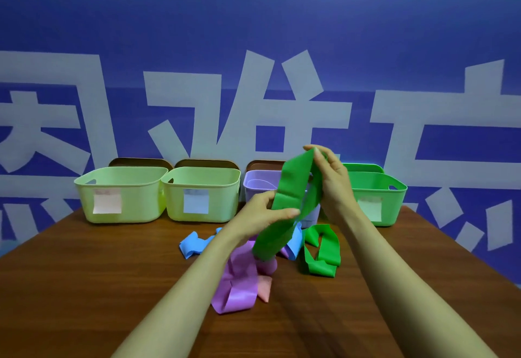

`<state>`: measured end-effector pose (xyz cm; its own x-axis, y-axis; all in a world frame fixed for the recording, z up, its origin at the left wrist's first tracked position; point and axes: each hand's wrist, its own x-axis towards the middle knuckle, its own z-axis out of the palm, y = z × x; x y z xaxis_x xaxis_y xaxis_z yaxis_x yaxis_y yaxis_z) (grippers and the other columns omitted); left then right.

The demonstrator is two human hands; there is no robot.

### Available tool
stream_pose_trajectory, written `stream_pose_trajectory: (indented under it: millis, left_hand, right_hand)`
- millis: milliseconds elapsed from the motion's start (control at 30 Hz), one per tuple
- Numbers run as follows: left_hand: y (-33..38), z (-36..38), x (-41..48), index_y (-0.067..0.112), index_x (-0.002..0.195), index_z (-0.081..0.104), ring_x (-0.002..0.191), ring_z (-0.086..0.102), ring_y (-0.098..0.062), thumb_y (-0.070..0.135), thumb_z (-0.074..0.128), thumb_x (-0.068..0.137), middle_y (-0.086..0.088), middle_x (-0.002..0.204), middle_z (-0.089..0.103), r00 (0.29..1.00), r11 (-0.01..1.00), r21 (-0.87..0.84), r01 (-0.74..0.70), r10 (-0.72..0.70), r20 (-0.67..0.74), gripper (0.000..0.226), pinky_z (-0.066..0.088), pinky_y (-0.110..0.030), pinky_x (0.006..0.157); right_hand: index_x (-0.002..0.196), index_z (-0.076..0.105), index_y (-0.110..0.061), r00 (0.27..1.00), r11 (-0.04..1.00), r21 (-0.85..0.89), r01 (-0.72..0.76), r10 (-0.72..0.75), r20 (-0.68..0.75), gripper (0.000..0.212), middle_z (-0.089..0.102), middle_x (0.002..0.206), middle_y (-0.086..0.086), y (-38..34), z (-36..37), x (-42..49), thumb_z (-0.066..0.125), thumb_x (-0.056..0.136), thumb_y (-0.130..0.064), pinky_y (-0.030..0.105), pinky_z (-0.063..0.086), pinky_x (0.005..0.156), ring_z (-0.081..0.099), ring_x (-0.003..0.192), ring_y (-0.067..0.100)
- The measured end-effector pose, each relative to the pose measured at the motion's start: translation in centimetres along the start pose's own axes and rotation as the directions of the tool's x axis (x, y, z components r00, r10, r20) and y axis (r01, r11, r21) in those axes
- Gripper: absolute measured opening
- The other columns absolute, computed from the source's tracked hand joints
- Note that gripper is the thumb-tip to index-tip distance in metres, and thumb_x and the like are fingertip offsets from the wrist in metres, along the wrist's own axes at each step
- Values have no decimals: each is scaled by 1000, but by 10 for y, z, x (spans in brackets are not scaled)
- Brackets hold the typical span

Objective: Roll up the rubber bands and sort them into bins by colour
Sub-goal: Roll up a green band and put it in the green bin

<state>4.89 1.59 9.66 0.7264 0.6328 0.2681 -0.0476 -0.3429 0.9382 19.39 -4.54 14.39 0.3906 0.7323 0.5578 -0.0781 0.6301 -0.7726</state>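
A long green rubber band (pixel 291 188) hangs in the air above the table, held by both hands. My right hand (pixel 332 185) pinches its top end and my left hand (pixel 262 214) grips its middle. The band's lower end droops onto a pile of bands: a purple band (pixel 239 281), a blue band (pixel 191 245), another blue one (pixel 296 240) and a pink piece (pixel 265 290). A second green band (pixel 321 253) lies looped flat to the right of the pile.
Along the back of the wooden table (pixel 84 287) stand a row of bins: two pale yellow-green bins (pixel 121 194) (pixel 201 197), a lilac bin (pixel 259 188) and a green bin (pixel 377 197), most with a paper label. A blue wall rises behind them.
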Motion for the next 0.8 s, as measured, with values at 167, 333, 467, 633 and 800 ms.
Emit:
stream_pose_trajectory:
  millis: [167,333,467,633,800]
  left_hand:
    - [-3,-2,1,9,102,65,73,64,-10,2,65,85,-2,88,71,989,982,-183,-41,13,-149,18,54,-24,70]
    - [8,-7,2,13,89,66,69,59,-3,8,62,89,3,81,68,956,970,-234,-64,-8,-295,6,47,-14,66]
    - [-3,-19,5,17,76,64,56,50,-8,16,68,86,4,62,59,906,998,49,33,-9,-424,11,39,-18,52]
    - [-9,-17,5,18,77,62,67,54,-21,7,55,87,-5,71,61,852,995,-46,91,-102,-514,16,40,-27,59]
    - [7,2,1,16,81,63,66,61,-16,5,59,87,-6,75,66,899,993,-106,-45,-6,-439,13,47,-27,62]
  right_hand:
    - [86,58,-18,965,983,-129,-134,99,-243,23,62,77,3,4,-23,10,44,102,-27,22,48,49,61,61,11]
    - [83,60,-20,949,887,-356,-294,228,-217,21,45,77,0,23,-41,-2,52,98,-33,17,28,43,30,56,11]
    - [94,71,-21,950,921,-241,-306,311,-18,30,59,81,-4,11,-38,-11,46,98,-37,22,30,56,35,60,8]
    - [94,71,-10,901,901,-274,-337,393,183,25,61,78,1,1,-43,-22,54,94,-29,19,47,65,59,74,12]
    - [99,67,0,887,835,-512,-204,378,263,24,60,60,-4,4,-30,-31,57,95,-21,21,52,67,68,74,23]
